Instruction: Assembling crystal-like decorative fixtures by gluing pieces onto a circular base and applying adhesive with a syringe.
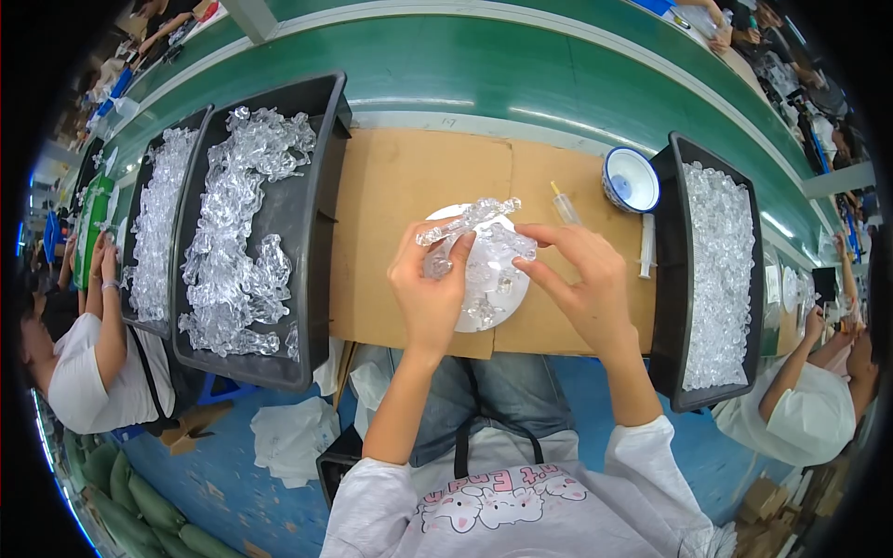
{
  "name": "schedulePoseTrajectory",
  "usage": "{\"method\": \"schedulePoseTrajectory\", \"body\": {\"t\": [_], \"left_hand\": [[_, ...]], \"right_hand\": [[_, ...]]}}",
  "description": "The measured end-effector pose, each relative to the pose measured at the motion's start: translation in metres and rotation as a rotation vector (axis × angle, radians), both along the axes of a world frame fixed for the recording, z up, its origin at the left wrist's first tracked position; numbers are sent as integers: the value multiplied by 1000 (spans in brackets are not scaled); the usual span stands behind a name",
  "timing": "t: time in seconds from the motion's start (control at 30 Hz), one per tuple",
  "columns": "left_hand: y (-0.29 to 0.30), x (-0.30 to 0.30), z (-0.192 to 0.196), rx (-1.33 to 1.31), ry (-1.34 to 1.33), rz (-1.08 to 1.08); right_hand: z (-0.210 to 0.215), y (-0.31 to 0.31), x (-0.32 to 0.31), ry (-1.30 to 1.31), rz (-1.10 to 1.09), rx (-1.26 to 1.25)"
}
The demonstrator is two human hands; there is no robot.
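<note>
Over a round white plate, my left hand is closed on a long clear plastic part that slants up to the right. My right hand pinches a rounded clear plastic part between thumb and fingertips, close beside the first one. Whether the two parts touch or are joined, I cannot tell. Several more clear plastic pieces lie on the plate beneath my hands.
Brown cardboard covers the work surface. A large black bin of clear parts stands left, another black bin right. Near the right bin are a blue-rimmed bowl, a syringe and a yellow-tipped syringe. People sit at both sides.
</note>
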State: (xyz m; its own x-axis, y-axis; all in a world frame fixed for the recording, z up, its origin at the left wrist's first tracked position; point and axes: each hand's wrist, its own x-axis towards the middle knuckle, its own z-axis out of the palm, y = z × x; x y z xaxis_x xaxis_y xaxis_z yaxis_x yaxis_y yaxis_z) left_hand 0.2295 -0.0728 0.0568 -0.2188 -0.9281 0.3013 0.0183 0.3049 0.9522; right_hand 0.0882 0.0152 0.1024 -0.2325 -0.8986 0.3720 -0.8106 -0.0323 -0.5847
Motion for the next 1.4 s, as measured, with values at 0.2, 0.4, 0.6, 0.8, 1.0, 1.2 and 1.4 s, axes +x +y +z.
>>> {"method": "schedulePoseTrajectory", "body": {"t": [0.2,0.4,0.6,0.8,1.0,1.2,1.4], "left_hand": [[-67,-40,-26,-58,-23,65],[-187,-118,-52,-75,85,84],[-270,-179,-83,-177,116,31],[-283,-197,-91,-198,-223,41],[-248,-158,-75,-496,-385,161],[-194,-105,-26,-568,-261,166],[-126,-67,20,-559,-141,102]], "right_hand": [[-3,31,-10,-134,-138,-72],[-34,99,-13,-260,-323,23],[-51,126,-22,-257,-549,70],[-72,93,-60,-23,-586,75],[-91,72,-81,238,-675,315],[-104,75,-77,373,-709,257],[-63,102,-40,217,-751,155]]}}
